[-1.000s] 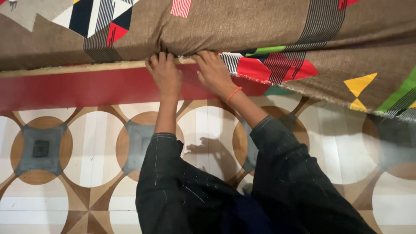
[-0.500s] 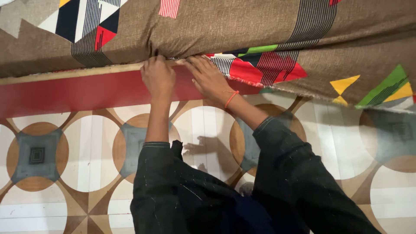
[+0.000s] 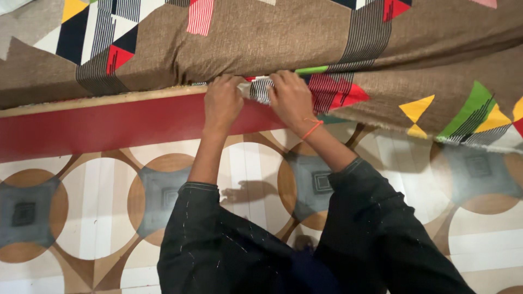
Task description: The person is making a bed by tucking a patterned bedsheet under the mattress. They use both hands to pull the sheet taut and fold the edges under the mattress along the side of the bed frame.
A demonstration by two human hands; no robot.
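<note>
I see both hands up at the edge of a coarse brown woven fabric with coloured geometric patches [image 3: 283, 38], which is draped over a padded frame. The left hand [image 3: 222, 102] pinches the fabric's lower edge, fingers curled tight on it, just above a pale wooden strip [image 3: 109, 99] that runs along the top of a long red painted board [image 3: 98, 124]. The right hand [image 3: 291, 98] is just beside it, also clenched on the same edge, gripping a black-and-white striped part of the cloth [image 3: 261, 89] that sits between the two hands. A thin orange thread band [image 3: 311, 129] circles the right wrist. Both arms wear black sleeves with white tacking stitches [image 3: 218, 239].

To the right of my hands the fabric hangs loose past the board, showing red, yellow and green triangles near its frayed hem. Below the board lies a patterned floor covering with tan circles and grey squares [image 3: 98, 207], with the hands' shadow falling on it.
</note>
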